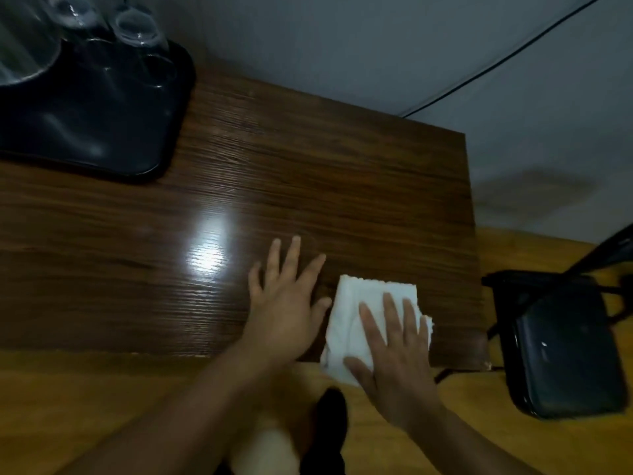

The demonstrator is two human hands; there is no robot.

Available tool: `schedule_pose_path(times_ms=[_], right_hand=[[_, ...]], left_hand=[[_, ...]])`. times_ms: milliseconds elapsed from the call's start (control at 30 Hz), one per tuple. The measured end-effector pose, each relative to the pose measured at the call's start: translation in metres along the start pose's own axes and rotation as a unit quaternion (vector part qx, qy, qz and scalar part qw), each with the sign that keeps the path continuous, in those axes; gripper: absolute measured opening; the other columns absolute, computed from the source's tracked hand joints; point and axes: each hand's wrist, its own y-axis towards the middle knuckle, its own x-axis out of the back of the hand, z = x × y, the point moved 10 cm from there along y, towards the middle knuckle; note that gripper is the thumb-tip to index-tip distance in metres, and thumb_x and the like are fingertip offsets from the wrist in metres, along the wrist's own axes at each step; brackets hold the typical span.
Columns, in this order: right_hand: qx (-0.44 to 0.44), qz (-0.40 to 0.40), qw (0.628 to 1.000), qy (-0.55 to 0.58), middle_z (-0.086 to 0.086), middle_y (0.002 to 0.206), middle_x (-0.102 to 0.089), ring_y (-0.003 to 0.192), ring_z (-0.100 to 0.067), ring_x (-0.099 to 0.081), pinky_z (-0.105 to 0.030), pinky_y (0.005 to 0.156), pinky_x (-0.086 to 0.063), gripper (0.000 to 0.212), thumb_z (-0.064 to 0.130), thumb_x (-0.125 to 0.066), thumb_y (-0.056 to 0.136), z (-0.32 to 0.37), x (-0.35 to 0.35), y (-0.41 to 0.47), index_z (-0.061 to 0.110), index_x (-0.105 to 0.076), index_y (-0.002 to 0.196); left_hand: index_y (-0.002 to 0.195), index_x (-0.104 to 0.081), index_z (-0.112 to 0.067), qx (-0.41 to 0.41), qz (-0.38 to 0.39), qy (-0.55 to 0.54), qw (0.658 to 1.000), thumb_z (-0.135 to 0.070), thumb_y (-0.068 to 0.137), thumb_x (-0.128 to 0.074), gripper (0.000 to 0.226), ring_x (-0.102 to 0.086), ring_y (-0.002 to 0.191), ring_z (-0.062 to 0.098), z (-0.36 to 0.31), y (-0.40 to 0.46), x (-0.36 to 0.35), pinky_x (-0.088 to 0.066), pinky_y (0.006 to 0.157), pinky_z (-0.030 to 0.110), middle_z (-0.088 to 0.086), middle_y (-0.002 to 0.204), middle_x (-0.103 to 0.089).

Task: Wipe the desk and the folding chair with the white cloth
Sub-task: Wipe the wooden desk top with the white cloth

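1. My right hand (394, 351) lies flat with straight fingers, pressing on the white cloth (363, 317) at the near edge of the worktop (308, 186); the cloth's near corner hangs over that edge.
2. My left hand (284, 303) rests flat, fingers spread, on the bare wood just left of the cloth, holding nothing.
3. The folding chair (561, 344) stands on the floor to the right of the worktop.
4. Far left, a black tray (102, 132) carries clear glasses (137, 29).
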Motion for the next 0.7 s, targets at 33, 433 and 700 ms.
schedule_pose_path(times_ms=[33,433,700], right_hand=[[-0.004,0.005,1.000,-0.001,-0.009,0.171,0.005,0.155,-0.040,0.009,-0.067,0.120,-0.009,0.083,0.080,-0.022,0.093,0.000,0.001,0.000,0.039,0.004,0.160],[-0.114,-0.074,0.990,0.023,-0.011,0.170,-0.001,0.153,-0.043,0.000,-0.066,0.120,-0.006,0.082,0.080,-0.011,0.089,-0.054,0.131,0.269,0.037,-0.002,0.158],[-0.111,-0.085,0.990,0.028,-0.012,0.168,-0.012,0.152,-0.046,-0.005,-0.070,0.117,-0.007,0.081,0.080,-0.010,0.088,-0.057,0.184,0.386,0.037,-0.009,0.157]], left_hand=[[0.156,-0.013,-0.043,-0.003,-0.022,0.034,0.999,-0.063,0.095,-0.037,0.069,0.019,0.153,0.024,0.013,0.005,0.015,0.004,0.119,0.062,0.001,0.170,0.008],[0.148,0.028,-0.051,0.053,0.095,0.120,0.987,-0.101,0.061,-0.029,0.116,0.052,0.136,0.033,0.124,0.037,0.029,0.026,0.103,0.071,0.005,0.153,0.051],[0.138,0.041,-0.054,0.062,0.186,0.103,0.975,-0.085,0.063,-0.061,0.130,0.064,0.124,0.030,0.123,0.037,0.028,0.048,0.085,0.056,0.000,0.140,0.065]])
